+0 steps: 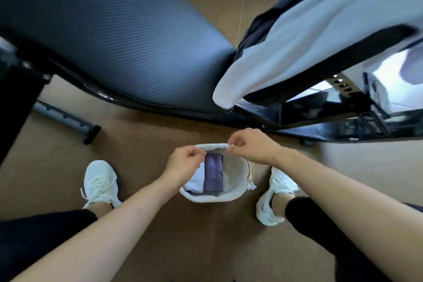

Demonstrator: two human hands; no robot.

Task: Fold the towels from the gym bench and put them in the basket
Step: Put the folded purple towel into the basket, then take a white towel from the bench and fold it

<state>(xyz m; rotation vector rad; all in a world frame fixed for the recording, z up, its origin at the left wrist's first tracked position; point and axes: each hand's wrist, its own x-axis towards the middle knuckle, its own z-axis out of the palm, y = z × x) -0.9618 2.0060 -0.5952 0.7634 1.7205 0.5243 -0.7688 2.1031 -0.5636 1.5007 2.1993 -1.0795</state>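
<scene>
While the person stands over it, the basket (pixel 212 198) sits on the brown floor (pixel 160 231) between the left shoe (pixel 100 181) and the right shoe (pixel 272 201), both white, just in front of the bench (pixel 114 41). The basket is made of soft, light fabric and its top is open.

The right hand (pixel 251 146) is at the far edge of the rim, and its thumb and fingers pinch the fabric there. The left hand (pixel 183 162) is at the left side of the rim with its fingers curled. It seems to pinch the rim in the same way, but the fingertips are partly hidden by the hand itself.

Inside the basket lie two folded pieces side by side. The purple towel (pixel 213 173) is in the middle, and the pale towel (pixel 195 181) is to its left, partly under the left wrist. They touch each other.

The bench has a ribbed blue-grey pad. To its right, a white towel (pixel 309 30) hangs unfolded over the bench's black frame, and its lower end reaches down toward the floor. A dark towel (pixel 263 27) shows under the white one along its left edge. Both are well apart from the basket.
</scene>
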